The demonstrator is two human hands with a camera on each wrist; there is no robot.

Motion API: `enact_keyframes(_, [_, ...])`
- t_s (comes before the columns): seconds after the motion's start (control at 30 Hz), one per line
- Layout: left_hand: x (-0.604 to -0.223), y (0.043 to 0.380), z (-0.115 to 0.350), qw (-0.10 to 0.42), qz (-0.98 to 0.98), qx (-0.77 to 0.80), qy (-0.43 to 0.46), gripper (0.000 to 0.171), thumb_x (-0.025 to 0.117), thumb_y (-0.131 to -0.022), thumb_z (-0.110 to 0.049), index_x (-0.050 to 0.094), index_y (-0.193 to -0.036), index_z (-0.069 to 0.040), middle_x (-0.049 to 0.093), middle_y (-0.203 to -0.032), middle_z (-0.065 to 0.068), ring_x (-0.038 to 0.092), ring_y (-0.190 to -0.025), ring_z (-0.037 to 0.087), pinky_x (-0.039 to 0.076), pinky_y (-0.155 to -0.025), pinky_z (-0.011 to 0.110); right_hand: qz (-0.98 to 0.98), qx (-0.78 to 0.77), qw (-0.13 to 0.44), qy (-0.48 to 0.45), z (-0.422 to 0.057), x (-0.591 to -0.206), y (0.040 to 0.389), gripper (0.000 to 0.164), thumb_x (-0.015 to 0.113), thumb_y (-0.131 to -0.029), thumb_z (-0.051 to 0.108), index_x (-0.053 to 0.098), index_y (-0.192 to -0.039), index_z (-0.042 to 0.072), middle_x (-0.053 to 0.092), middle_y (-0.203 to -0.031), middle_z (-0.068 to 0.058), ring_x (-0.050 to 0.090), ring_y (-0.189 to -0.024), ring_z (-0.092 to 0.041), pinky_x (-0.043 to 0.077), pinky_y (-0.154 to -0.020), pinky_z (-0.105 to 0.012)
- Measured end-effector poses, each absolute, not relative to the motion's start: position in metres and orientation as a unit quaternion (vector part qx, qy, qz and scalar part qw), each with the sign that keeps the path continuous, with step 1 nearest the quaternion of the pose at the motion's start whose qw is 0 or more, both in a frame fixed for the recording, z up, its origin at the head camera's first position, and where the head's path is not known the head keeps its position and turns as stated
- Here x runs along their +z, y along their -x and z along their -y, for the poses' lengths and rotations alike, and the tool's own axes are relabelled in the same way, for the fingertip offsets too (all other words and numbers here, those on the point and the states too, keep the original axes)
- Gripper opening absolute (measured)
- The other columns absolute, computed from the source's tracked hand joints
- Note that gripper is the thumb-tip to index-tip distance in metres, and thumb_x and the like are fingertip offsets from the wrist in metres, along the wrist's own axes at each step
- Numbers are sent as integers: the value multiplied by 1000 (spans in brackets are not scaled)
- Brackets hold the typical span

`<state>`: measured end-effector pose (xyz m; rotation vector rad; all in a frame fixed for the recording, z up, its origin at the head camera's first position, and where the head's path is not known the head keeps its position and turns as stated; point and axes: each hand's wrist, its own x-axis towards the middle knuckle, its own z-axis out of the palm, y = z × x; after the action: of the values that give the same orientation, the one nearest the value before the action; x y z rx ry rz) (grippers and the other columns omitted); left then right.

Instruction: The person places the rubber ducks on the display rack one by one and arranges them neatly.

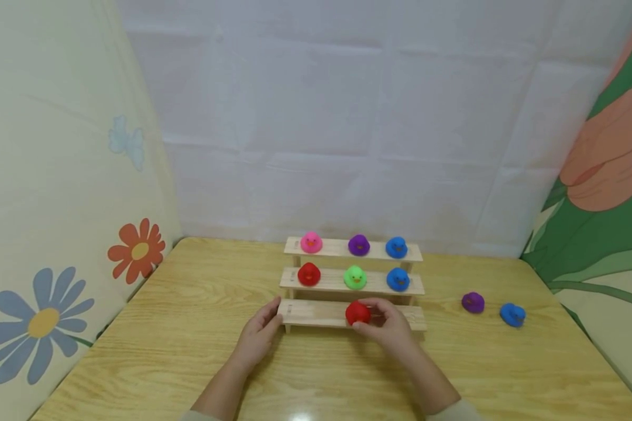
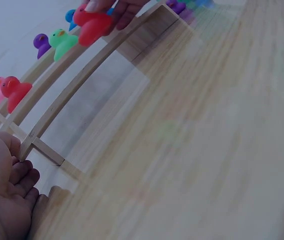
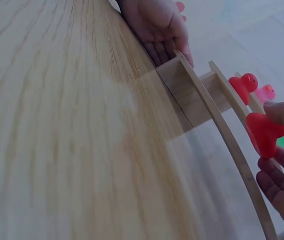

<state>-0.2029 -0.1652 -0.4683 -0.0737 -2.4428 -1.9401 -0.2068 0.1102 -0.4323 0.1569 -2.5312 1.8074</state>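
My right hand [image 1: 390,327] pinches a red rubber duck [image 1: 357,314] between thumb and fingers, right of the middle of the lowest step. Whether the duck touches the wood I cannot tell. At the left end of a three-step wooden stand [image 1: 316,313], my left hand [image 1: 256,336] rests its thumb and fingertips against the lowest step. On the middle step sit another red duck [image 1: 309,274], a green duck [image 1: 355,277] and a blue duck [image 1: 398,279]. Pink [image 1: 311,242], purple [image 1: 359,245] and blue [image 1: 397,247] ducks line the top step.
Right of the stand, a purple duck [image 1: 473,302] and a blue duck [image 1: 513,314] lie on the wood-grain table [image 1: 189,304]. A white cloth [image 1: 321,117] hangs behind, with flower-printed panels at both sides.
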Motion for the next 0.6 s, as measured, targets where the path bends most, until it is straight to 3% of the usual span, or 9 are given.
enact_keyframes(0.6, [-469, 204, 165, 17, 784, -620, 21, 49, 46, -103, -9, 36, -148, 6, 39, -152, 24, 35, -143, 35, 28, -118, 48, 818, 566, -16, -105, -75, -434, 218, 41, 82, -78, 14, 68, -115, 6, 64, -119, -14, 60, -99, -20, 54, -86, -29])
